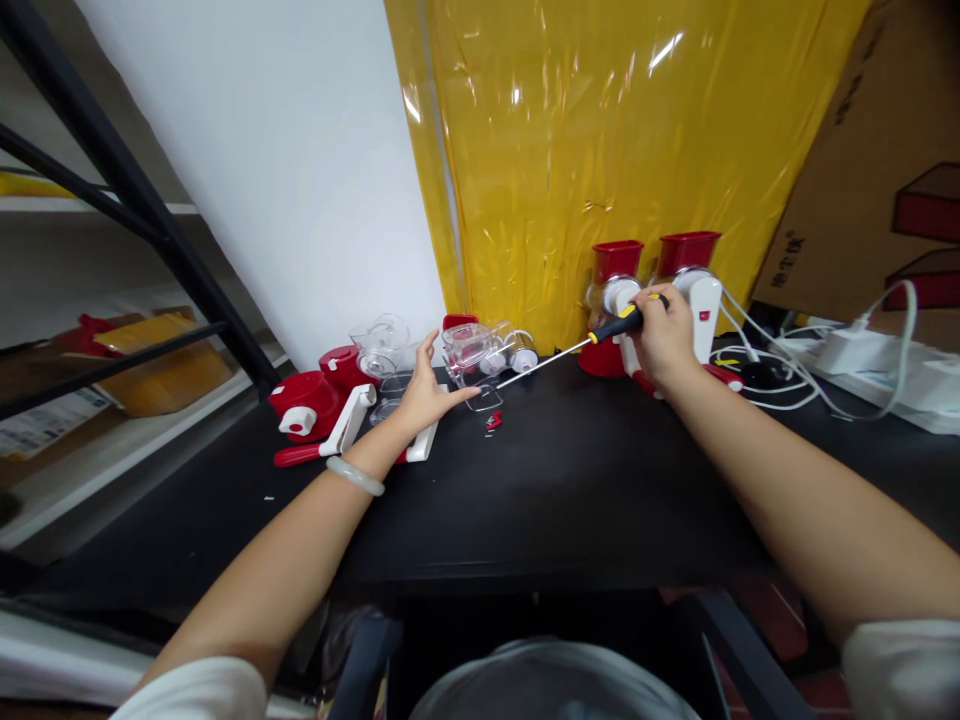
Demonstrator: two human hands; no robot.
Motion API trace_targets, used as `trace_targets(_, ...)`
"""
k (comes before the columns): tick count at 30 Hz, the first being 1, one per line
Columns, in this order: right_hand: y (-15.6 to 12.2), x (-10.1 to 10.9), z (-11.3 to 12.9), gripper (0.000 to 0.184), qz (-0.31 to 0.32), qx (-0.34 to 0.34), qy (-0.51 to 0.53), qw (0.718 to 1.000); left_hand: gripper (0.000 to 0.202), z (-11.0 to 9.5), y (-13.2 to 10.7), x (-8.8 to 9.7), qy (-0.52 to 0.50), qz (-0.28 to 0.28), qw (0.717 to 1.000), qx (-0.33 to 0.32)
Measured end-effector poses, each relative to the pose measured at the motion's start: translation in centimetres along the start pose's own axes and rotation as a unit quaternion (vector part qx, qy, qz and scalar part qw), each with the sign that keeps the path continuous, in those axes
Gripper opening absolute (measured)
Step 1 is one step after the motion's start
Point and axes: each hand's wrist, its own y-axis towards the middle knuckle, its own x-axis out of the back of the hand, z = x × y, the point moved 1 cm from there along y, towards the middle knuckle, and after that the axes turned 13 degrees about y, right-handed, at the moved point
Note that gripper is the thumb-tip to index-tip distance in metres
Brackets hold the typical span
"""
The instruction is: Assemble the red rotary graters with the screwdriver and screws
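Observation:
My right hand (pixel 666 330) is closed around the black-and-yellow handle of a long screwdriver (pixel 551 358). The shaft slants down to the left, its tip at the lower part of a clear plastic housing (pixel 469 350). Beside that housing is my left hand (pixel 426 395), with thumb and fingers spread apart. Its thumb reaches along the housing's lower edge; whether it presses on it I cannot tell. A small red piece (pixel 494 421) lies on the black table just in front. A drum-like grater part (pixel 523 352) rests behind the shaft.
At left stand red bases (pixel 306 405) with a white crank arm (pixel 349 418). Red-and-white rotary graters (pixel 705 300) stand behind my right hand. White cables and a power strip (pixel 911 375) lie at right, before a cardboard box (pixel 855 200). Yellow plastic sheeting (pixel 600 130) hangs behind.

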Motion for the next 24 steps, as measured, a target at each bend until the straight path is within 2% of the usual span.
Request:
trace_targets(4, 0.7, 0.3, 0.1, 0.015, -0.040, -0.039, 0.086, 0.995, 0.113, -0.2, 1.2, -1.1, -0.118, 0.003, 0.993, -0.008)
trace_targets(7, 1.0, 0.5, 0.6, 0.011, -0.066, -0.072, 0.146, 0.984, 0.099, -0.7, 1.6, -1.5, -0.136, -0.013, 0.990, -0.021)
trace_targets(10, 1.2, 0.4, 1.3, 0.004, -0.087, -0.075, 0.175, 0.978, 0.089, -1.4, 1.2, -1.6, -0.116, -0.025, 0.993, -0.022)
trace_targets(13, 1.4, 0.3, 1.9, 0.009, -0.108, -0.075, 0.190, 0.973, 0.086, -2.5, 0.7, -1.1, -0.078, -0.033, 0.996, -0.031)
trace_targets(17, 1.5, 0.3, 2.5, 0.008, -0.132, -0.068, 0.218, 0.965, 0.082, -3.9, 0.1, 0.0, -0.019, -0.054, 0.995, -0.076)
trace_targets(20, 1.5, 0.3, 3.0, 0.008, -0.143, -0.090, 0.234, 0.958, 0.080, -4.5, -0.4, 1.0, 0.024, -0.074, 0.991, -0.113)
trace_targets(24, 1.6, 0.3, 3.2, 0.007, -0.150, -0.116, 0.257, 0.948, 0.082, -5.1, -0.8, 2.7, 0.061, -0.075, 0.990, -0.102)
